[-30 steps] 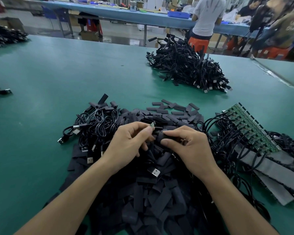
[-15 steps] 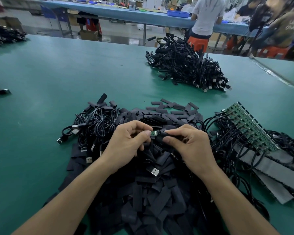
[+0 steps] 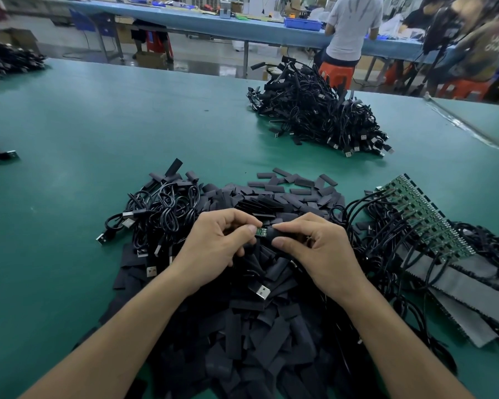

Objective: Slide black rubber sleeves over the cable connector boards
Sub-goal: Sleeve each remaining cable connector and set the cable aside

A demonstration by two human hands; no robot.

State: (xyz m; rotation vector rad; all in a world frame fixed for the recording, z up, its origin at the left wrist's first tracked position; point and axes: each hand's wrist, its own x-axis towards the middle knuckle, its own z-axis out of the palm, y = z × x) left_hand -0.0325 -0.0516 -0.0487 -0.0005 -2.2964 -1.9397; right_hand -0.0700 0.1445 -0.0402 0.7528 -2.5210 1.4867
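Black sleeve (image 3: 278, 235) pinched in right hand (image 3: 323, 251), long axis sideways; left hand (image 3: 213, 246) pinches green board (image 3: 260, 231) at sleeve's left end

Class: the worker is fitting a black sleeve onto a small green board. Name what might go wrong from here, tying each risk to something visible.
1. The left hand pinches only the exposed tip of the connector board, so it may slip as the right hand pushes the black sleeve.
2. The sleeve might stop short, leaving green board showing.
3. If dropped, the piece could vanish into the pile of loose sleeves below.
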